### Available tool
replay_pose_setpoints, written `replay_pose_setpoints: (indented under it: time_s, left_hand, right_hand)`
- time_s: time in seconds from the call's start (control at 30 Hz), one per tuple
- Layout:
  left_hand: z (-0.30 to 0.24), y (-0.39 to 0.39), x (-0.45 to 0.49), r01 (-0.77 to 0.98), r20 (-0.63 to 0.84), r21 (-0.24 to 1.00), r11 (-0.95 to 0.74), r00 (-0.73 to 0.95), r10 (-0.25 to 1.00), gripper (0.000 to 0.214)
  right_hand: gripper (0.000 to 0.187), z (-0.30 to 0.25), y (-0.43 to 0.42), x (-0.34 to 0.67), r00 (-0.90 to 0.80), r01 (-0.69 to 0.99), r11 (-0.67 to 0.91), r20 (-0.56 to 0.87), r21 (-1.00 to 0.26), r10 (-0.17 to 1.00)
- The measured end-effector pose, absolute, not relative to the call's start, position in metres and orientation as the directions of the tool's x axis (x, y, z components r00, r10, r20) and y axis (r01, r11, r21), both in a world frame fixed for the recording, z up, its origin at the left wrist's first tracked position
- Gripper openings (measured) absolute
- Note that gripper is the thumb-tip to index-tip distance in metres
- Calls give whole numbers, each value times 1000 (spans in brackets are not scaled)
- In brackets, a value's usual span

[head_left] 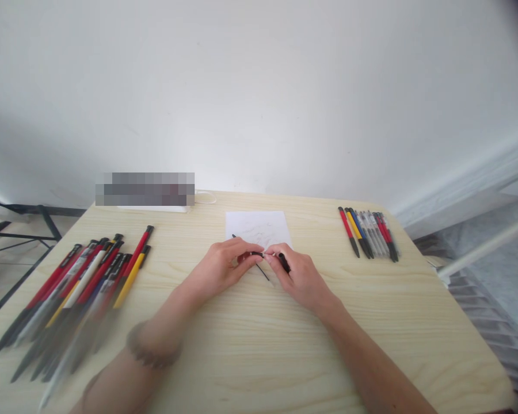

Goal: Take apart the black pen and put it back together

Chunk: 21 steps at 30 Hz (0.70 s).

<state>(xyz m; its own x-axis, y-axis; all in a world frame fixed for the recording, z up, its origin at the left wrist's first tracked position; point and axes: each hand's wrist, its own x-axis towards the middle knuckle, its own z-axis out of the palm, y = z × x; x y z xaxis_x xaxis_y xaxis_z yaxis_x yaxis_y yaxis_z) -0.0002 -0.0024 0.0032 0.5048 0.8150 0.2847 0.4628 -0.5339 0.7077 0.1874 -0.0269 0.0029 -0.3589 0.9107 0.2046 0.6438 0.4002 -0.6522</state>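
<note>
Over the near edge of a white sheet of paper [259, 225], my two hands meet fingertip to fingertip. My left hand [220, 264] is closed, pinching a small black pen part [256, 253]. My right hand [300, 277] is closed too, its thumb and fingers around a black pen piece [284, 263] whose dark end sticks out between the fingers. Where the fingertips meet, the exact joint between the parts is too small to make out. A thin dark pen refill [263, 271] shows slantwise below the fingers, partly covered by my left hand.
On the left of the wooden table [259, 356] lies a pile of several red, yellow, white and dark pens [86, 282]. A row of several pens [366, 233], some clear, lies at the right. A blurred-out object [144, 190] stands at the back left, against the wall.
</note>
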Motion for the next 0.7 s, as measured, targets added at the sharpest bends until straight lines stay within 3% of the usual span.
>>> replay_pose_setpoints:
  time_s: [0.23, 0.5, 0.7]
  left_hand:
    - [6, -4, 1, 493, 282, 645, -584, 556, 782, 23]
    - [8, -8, 5, 434, 239, 696, -573, 612, 754, 22]
    - [7, -8, 6, 420, 256, 720, -553, 580, 773, 22]
  right_hand:
    - [19, 8, -30, 180, -363, 749, 341, 79, -568, 928]
    - [21, 11, -30, 186, -470, 462, 299, 56, -835, 881]
    - [23, 9, -27, 188, -445, 457, 296, 73, -839, 893]
